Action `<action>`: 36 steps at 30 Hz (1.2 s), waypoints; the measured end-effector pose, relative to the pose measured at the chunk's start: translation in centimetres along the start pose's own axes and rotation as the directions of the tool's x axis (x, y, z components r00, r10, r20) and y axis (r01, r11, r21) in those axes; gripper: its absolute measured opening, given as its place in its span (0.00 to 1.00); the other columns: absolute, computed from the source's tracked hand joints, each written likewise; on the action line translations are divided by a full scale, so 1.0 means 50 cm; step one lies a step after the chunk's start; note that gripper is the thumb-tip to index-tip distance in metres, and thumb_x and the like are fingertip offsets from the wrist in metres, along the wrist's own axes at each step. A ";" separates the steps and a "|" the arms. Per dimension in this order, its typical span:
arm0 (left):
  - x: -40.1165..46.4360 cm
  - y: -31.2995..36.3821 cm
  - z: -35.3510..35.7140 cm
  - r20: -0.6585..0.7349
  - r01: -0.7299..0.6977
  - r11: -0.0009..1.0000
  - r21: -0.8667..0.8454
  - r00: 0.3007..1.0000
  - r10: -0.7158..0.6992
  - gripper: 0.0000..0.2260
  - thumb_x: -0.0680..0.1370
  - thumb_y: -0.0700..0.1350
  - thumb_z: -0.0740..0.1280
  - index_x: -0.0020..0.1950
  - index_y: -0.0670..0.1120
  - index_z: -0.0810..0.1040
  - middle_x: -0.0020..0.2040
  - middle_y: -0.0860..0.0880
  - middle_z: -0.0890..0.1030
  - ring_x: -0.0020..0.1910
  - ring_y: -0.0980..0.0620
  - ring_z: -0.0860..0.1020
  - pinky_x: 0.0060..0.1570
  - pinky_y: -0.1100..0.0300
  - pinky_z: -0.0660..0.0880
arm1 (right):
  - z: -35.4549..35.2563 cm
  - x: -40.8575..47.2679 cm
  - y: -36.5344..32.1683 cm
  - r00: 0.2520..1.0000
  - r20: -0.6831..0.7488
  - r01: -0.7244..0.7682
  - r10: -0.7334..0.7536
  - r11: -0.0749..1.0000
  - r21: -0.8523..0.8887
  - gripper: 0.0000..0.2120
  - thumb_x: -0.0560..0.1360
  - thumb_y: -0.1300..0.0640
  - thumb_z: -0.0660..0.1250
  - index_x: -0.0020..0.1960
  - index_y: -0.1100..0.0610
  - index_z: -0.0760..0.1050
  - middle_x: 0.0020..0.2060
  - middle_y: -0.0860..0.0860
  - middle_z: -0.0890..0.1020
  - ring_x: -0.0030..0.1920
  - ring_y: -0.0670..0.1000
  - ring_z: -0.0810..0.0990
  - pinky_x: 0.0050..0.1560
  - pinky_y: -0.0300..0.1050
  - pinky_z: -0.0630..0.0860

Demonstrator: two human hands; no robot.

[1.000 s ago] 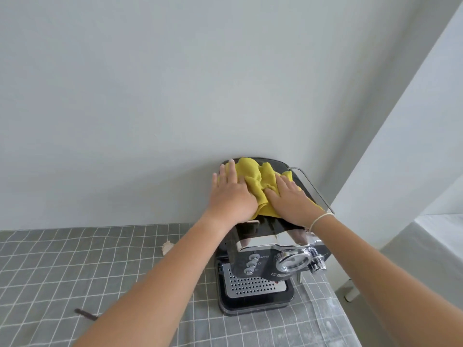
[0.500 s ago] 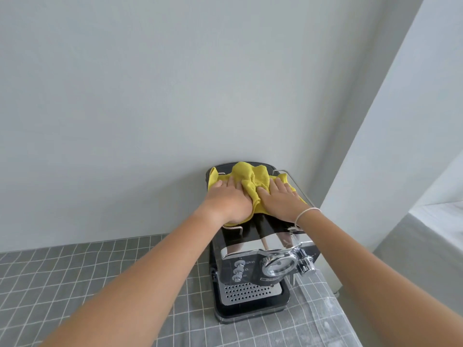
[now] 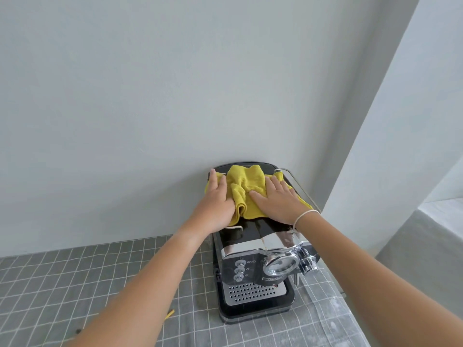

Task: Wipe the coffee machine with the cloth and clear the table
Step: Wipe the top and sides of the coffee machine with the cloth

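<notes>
Both hands, left [image 3: 217,204] and right [image 3: 280,198], press flat with straight fingers on a crumpled yellow cloth [image 3: 246,189] atop the black-and-chrome coffee machine [image 3: 253,271] at the bench's [image 3: 50,284] back right corner.

1 coffee machine [image 3: 253,269], 1 yellow cloth [image 3: 246,189], 2 hands, left [image 3: 215,204] and right [image 3: 280,199], 1 wristband [image 3: 304,216], 3 knobs [image 3: 239,269], 1 gauge [image 3: 280,265], 1 table [image 3: 62,279].
</notes>
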State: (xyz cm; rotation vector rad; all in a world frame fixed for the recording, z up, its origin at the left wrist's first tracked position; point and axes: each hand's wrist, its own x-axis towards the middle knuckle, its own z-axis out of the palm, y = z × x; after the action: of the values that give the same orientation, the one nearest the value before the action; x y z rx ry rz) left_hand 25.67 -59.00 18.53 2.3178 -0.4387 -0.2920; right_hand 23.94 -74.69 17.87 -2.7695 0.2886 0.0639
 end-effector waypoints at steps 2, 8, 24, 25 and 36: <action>0.002 -0.014 0.004 -0.035 0.005 0.989 -0.146 0.999 -0.011 0.29 0.83 0.41 0.52 0.80 0.48 0.41 0.80 0.51 0.33 0.81 0.52 0.44 0.75 0.58 0.50 | -0.002 0.001 -0.006 1.000 -0.005 -0.009 0.009 1.000 0.000 0.35 0.76 0.38 0.49 0.76 0.55 0.48 0.77 0.52 0.51 0.77 0.56 0.46 0.75 0.55 0.45; -0.013 -0.058 0.045 -0.115 -0.076 0.784 -0.617 0.993 0.006 0.29 0.83 0.51 0.53 0.79 0.56 0.39 0.81 0.54 0.48 0.80 0.56 0.49 0.80 0.50 0.48 | 0.005 -0.036 -0.006 0.997 -0.004 0.076 -0.076 0.997 -0.035 0.36 0.76 0.39 0.52 0.76 0.54 0.44 0.77 0.52 0.49 0.77 0.55 0.46 0.76 0.54 0.44; -0.009 -0.100 0.089 -0.038 0.022 0.588 -0.808 0.995 -0.088 0.33 0.76 0.69 0.53 0.79 0.60 0.53 0.78 0.55 0.62 0.77 0.54 0.62 0.78 0.49 0.56 | 0.004 0.023 -0.032 0.995 -0.059 0.084 -0.085 0.996 -0.020 0.36 0.74 0.39 0.55 0.76 0.54 0.47 0.76 0.53 0.53 0.76 0.56 0.50 0.75 0.56 0.48; -0.008 -0.096 0.086 -0.023 0.038 0.582 -0.812 0.995 -0.097 0.35 0.74 0.71 0.54 0.78 0.59 0.58 0.76 0.54 0.67 0.75 0.53 0.66 0.77 0.48 0.59 | 0.002 0.000 -0.027 0.994 -0.038 0.099 -0.100 0.995 -0.028 0.36 0.75 0.39 0.55 0.76 0.54 0.46 0.77 0.53 0.50 0.76 0.56 0.48 0.76 0.55 0.47; 0.014 -0.111 0.108 -0.101 -0.045 0.512 -0.858 0.992 -0.081 0.44 0.65 0.79 0.56 0.76 0.59 0.61 0.75 0.54 0.69 0.74 0.52 0.68 0.76 0.47 0.61 | 0.014 0.009 -0.030 0.995 -0.046 0.084 -0.086 0.995 -0.045 0.36 0.74 0.38 0.55 0.75 0.52 0.48 0.76 0.51 0.53 0.76 0.55 0.50 0.75 0.56 0.49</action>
State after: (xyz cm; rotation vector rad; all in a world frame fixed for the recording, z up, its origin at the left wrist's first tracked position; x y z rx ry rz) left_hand 25.74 -59.01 10.75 1.3170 -0.1272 -0.2791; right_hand 24.67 -73.16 17.69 -2.8254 0.1838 -0.0173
